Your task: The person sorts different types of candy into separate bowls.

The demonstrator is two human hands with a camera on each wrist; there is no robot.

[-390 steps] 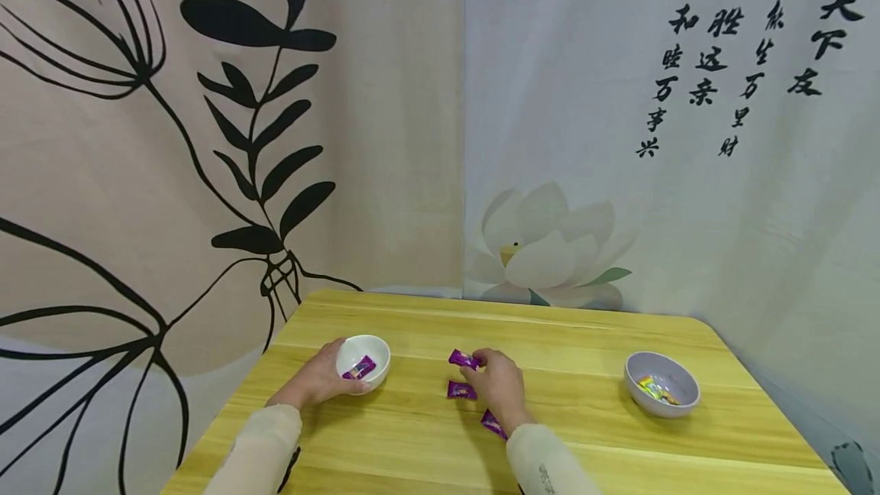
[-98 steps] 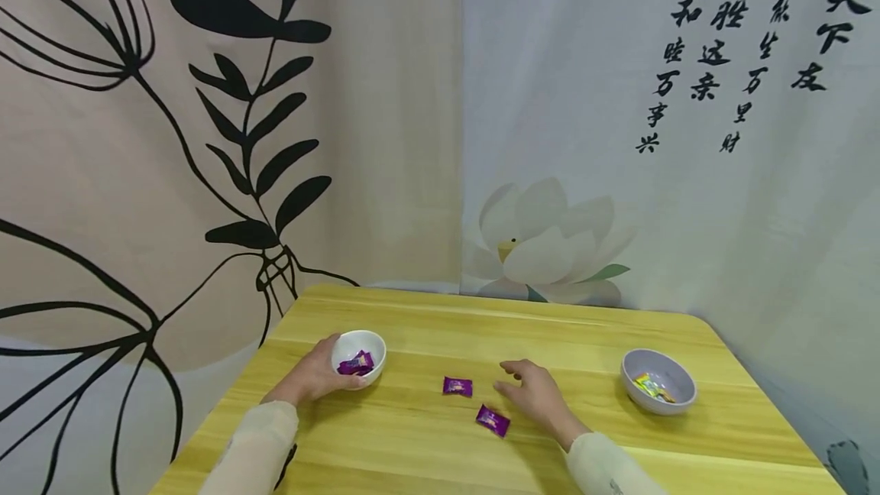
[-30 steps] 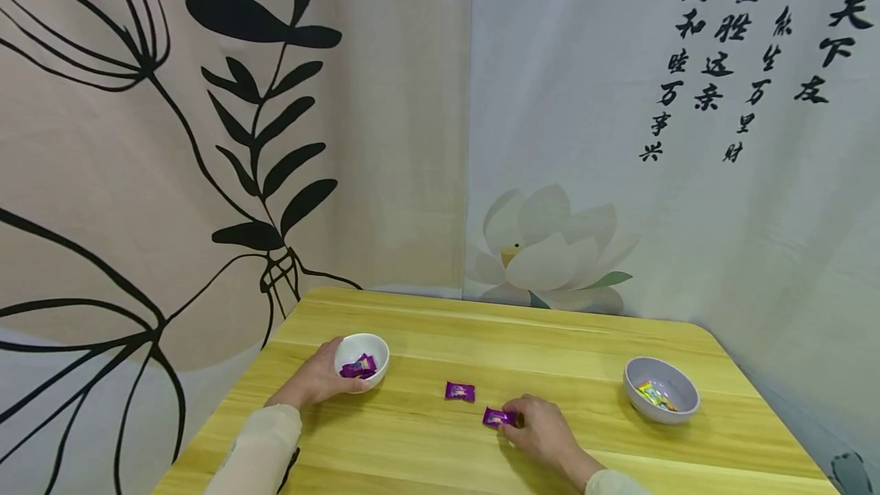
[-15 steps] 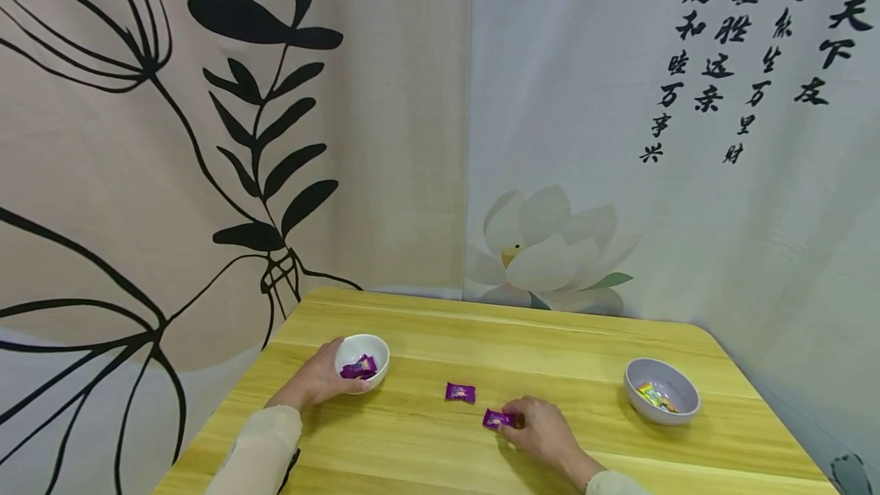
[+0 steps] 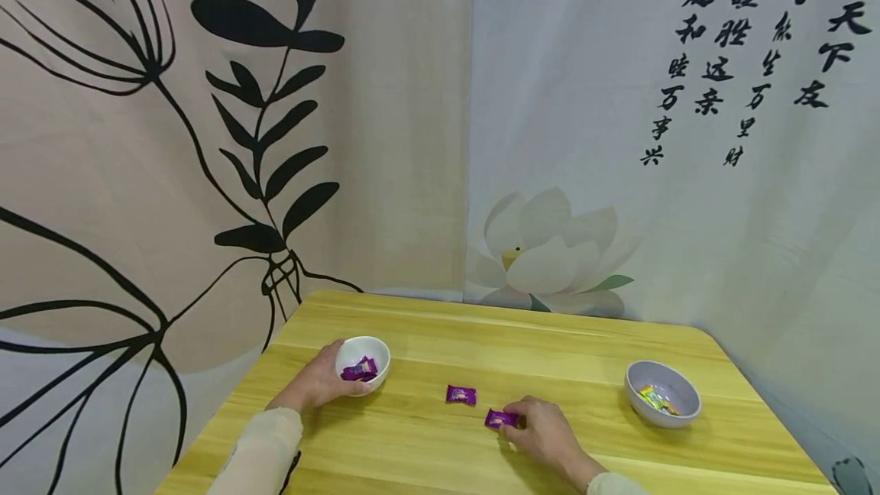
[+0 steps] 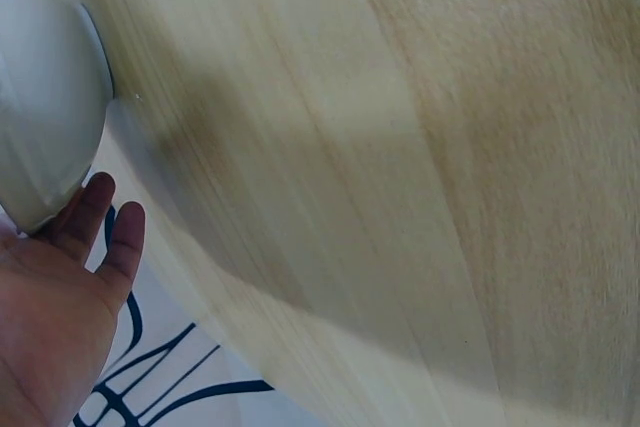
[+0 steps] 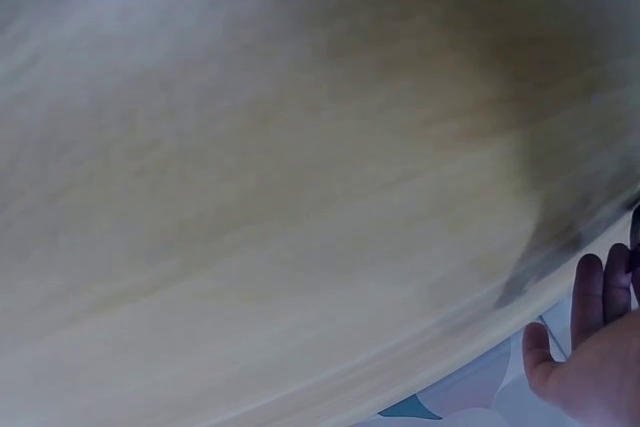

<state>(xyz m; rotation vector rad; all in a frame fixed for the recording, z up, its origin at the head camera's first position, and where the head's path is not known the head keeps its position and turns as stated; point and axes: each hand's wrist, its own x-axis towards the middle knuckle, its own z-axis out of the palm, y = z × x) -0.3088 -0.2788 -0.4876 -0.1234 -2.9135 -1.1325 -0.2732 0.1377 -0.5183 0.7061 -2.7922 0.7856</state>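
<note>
My left hand (image 5: 319,379) grips a small white bowl (image 5: 376,348) at the left of the table, thumb at its near rim. Several purple-wrapped candies (image 5: 360,369) lie inside it. In the left wrist view the bowl's outer side (image 6: 45,97) shows beside the fingers. With thumb and index finger, my right hand (image 5: 550,432) pinches a purple candy (image 5: 499,418) by its right end, low over the wood. Another purple candy (image 5: 461,395) lies on the table, just up and left of it. The right wrist view catches only some fingers (image 7: 588,297) at its edge.
A greyish-lilac bowl (image 5: 649,412) with yellow-wrapped sweets (image 5: 656,399) stands at the right. The pale wooden table (image 5: 571,357) has its far edge close to a printed curtain (image 5: 399,174).
Since the oldest frame, the far purple candy has left the table and the white bowl holds more. My right hand has come down to the nearest candy, hardly moving this past second.
</note>
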